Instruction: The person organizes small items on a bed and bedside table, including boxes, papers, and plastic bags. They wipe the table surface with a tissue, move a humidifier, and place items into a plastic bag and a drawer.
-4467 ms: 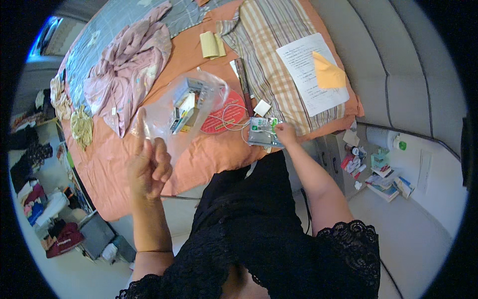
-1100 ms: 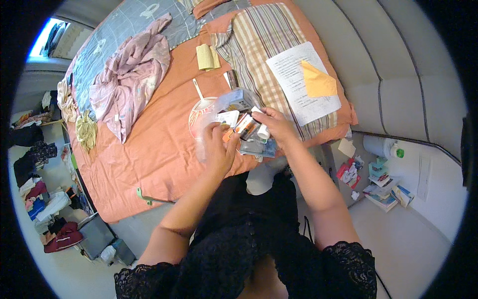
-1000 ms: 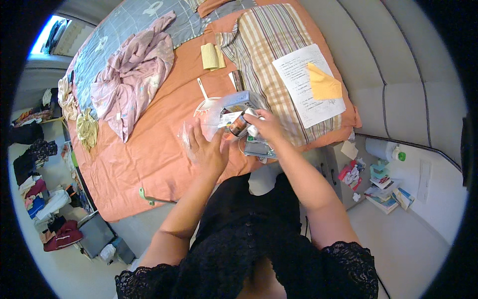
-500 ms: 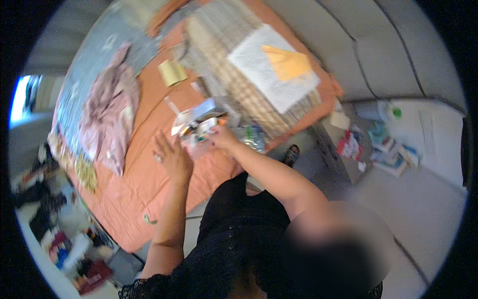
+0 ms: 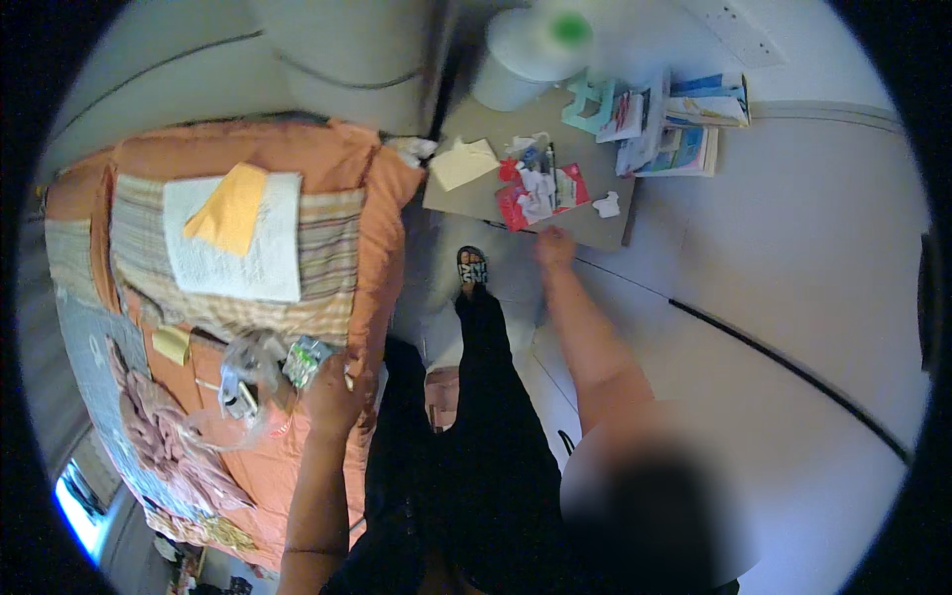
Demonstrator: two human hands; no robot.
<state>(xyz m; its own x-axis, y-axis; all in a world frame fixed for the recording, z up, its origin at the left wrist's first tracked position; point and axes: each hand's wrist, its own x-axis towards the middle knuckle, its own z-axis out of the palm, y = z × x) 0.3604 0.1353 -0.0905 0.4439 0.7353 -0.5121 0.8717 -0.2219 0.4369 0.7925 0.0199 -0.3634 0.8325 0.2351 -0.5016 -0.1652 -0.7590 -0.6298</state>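
My left hand point(image 5: 335, 394) is over the orange-covered bed point(image 5: 379, 243), its fingers bent round something I cannot make out; a small pale bit shows at its edge. Right beside it lies a clear plastic packet point(image 5: 306, 359) with green and white on it. A clear plastic bag point(image 5: 260, 359) with small items stands just left of that. On the other side, my right hand point(image 5: 555, 245) has curled fingers at the front edge of a low bedside cabinet point(image 5: 595, 233). What those fingers grip, if anything, is hidden.
Red and white papers point(image 5: 540, 193), a cream sheet point(image 5: 464, 165), books point(image 5: 684, 149) and a white bin point(image 5: 511, 69) are on the cabinet. A white towel point(image 5: 273, 263) under an orange cloth point(image 5: 233, 213) lies on the bed. My sandalled foot point(image 5: 473, 266) stands between bed and cabinet.
The view has turned right toward the cabinet. My right hand has left the items on the bed and reached the cabinet's edge. My left hand is now beside the plastic packet, fingers bent.
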